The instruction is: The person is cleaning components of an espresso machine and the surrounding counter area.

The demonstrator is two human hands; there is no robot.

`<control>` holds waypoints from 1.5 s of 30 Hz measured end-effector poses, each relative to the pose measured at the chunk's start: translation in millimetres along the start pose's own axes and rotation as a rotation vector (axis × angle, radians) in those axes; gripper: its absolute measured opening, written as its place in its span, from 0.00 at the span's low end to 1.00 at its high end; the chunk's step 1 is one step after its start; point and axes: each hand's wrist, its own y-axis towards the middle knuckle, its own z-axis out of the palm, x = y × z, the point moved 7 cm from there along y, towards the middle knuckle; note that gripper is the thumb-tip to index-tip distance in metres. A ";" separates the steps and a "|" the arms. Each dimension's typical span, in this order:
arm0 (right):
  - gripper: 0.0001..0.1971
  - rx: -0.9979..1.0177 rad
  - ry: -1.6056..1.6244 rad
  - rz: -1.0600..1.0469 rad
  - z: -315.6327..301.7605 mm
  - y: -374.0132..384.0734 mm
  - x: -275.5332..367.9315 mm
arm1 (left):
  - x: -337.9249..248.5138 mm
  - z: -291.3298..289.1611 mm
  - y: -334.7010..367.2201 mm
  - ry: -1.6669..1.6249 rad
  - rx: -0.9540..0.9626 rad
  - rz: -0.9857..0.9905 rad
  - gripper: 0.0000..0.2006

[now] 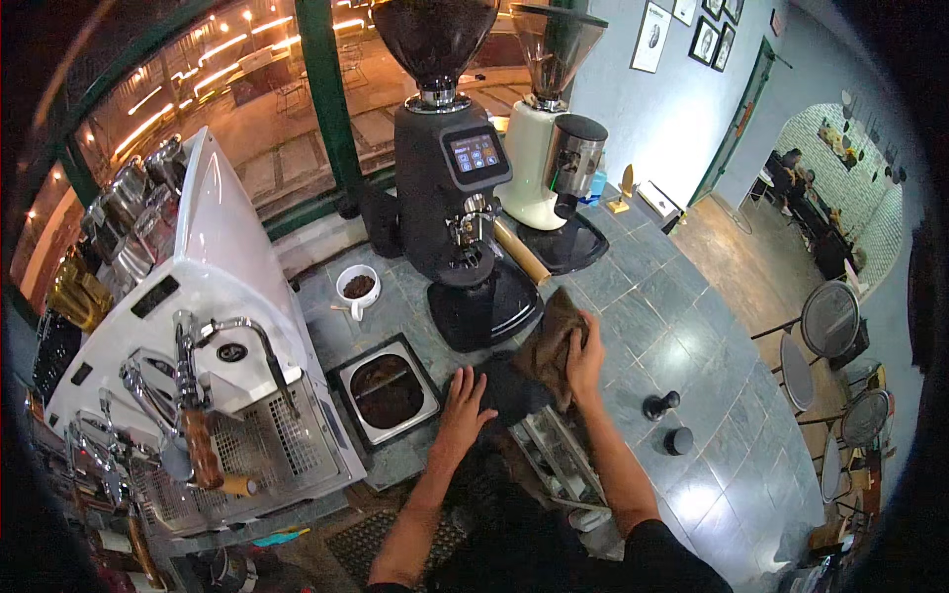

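My right hand (585, 358) grips a brown cloth (550, 344) at the counter's near edge, just right of the black coffee grinder's tray (482, 308). My left hand (462, 403) holds nothing, its fingers apart; it rests by the counter edge, against a black mat (514, 387). Close to its left is a square steel knock box (432, 403) set into the counter, with dark coffee grounds and a bar across it. Beyond that stands a white cup (358, 287) with coffee beans inside.
A white espresso machine (232, 267) with metal pitchers on top fills the left. The black grinder (427, 188) and a cream grinder (529, 163) stand at the back. A tamper (660, 405) and a round black tool (678, 441) sit on the tiled counter (732, 395) at right.
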 end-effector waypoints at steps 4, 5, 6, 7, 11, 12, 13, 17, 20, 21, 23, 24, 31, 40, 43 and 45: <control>0.21 0.105 -0.053 -0.170 53.3 57.2 5.8 | -4.2 -8.3 2.4 -0.073 0.096 -0.021 0.39; 0.22 0.176 -0.187 -0.270 80.2 62.7 2.1 | -6.7 -9.9 2.3 -0.064 0.099 -0.030 0.39; 0.22 0.173 -0.182 -0.264 99.8 63.9 -13.5 | -8.9 -10.2 4.0 -0.080 0.118 -0.062 0.40; 0.23 0.262 -0.392 -0.439 128.5 55.4 -25.0 | -13.4 -10.2 5.8 -0.098 0.141 -0.093 0.41; 0.23 0.257 -0.694 -0.616 182.6 53.1 -47.5 | -33.5 -28.5 20.3 -0.125 0.095 -0.088 0.45; 0.23 0.259 -0.691 -0.609 189.3 59.3 -52.6 | -31.0 -22.4 28.1 -0.122 0.102 -0.088 0.45; 0.23 0.291 -0.732 -0.578 198.7 63.1 -51.0 | -24.5 -17.4 30.0 -0.094 0.085 -0.120 0.45; 0.27 0.495 -0.589 -0.575 196.5 30.3 -21.5 | -15.5 4.9 23.8 0.020 0.037 -0.246 0.47; 0.30 0.661 -0.389 -0.653 168.7 8.7 -16.1 | -30.8 3.8 38.0 0.141 -0.083 -0.262 0.44; 0.31 0.737 -0.286 -0.703 164.4 4.2 -16.0 | -30.9 3.9 42.1 0.139 -0.087 -0.269 0.44; 0.30 0.712 -0.368 -0.640 151.9 26.1 -8.3 | -20.0 -1.1 49.4 0.071 -0.122 -0.406 0.41; 0.29 0.684 -0.445 -0.575 150.3 35.0 -9.3 | -15.0 -4.4 53.0 0.072 -0.124 -0.418 0.41; 0.26 0.333 -0.686 -0.394 186.3 76.6 -48.1 | -4.6 -2.5 67.8 0.147 -0.199 -0.270 0.35; 0.21 0.525 -0.408 -0.551 199.8 -1.5 -9.1 | -8.7 0.3 66.9 0.143 -0.104 -0.283 0.35; 0.22 0.594 -0.275 -0.540 224.6 5.5 11.0 | -12.2 9.6 66.5 0.103 -0.117 -0.213 0.34; 0.23 0.631 -0.252 -0.525 254.3 7.8 16.8 | -17.7 3.1 68.5 0.127 -0.249 -0.188 0.31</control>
